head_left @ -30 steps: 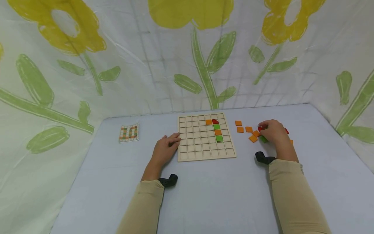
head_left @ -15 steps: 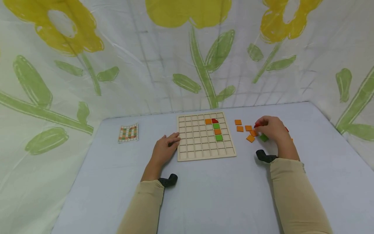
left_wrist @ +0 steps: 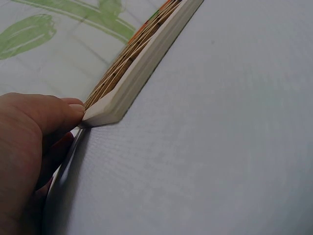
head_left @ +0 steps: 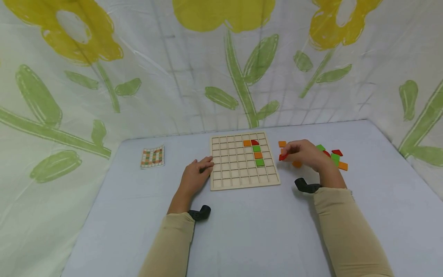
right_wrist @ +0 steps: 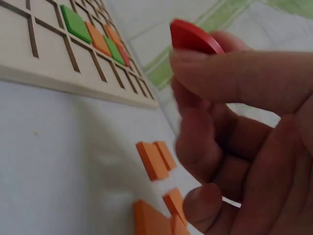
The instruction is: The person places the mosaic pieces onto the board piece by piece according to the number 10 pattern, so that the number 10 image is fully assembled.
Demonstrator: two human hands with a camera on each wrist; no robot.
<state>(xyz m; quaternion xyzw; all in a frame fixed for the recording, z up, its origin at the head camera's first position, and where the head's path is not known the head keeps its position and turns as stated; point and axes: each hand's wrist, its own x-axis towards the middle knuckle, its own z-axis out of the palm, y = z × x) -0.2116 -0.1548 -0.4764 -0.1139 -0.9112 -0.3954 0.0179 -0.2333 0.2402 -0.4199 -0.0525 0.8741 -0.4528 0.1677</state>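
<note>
My right hand [head_left: 304, 154] pinches a red quarter-round tile [right_wrist: 194, 37] between thumb and fingers, raised over the table just right of the wooden grid board [head_left: 232, 184]. In the head view the red piece shows at the fingertips. Several square and rounded tiles sit in the board's upper right cells: orange, red and green, among them a green tile [right_wrist: 76, 24] nearest the right wrist camera. My left hand [head_left: 195, 177] rests at the board's left edge, its fingertips touching the rim. The left wrist view shows the thumb against the board's corner [left_wrist: 102, 115].
Loose orange tiles [right_wrist: 152, 160] lie below the right hand. Farther right is a pile with green tiles [head_left: 335, 158], red pieces [head_left: 337, 152] and an orange tile [head_left: 342, 166]. A small patterned card [head_left: 152, 157] lies at the left. A flower-painted curtain [head_left: 155, 77] hangs behind the table.
My right hand has picked up the red tile from the loose pile and carried it left towards the board, uncovering tiles at the right. The left hand stays in place.
</note>
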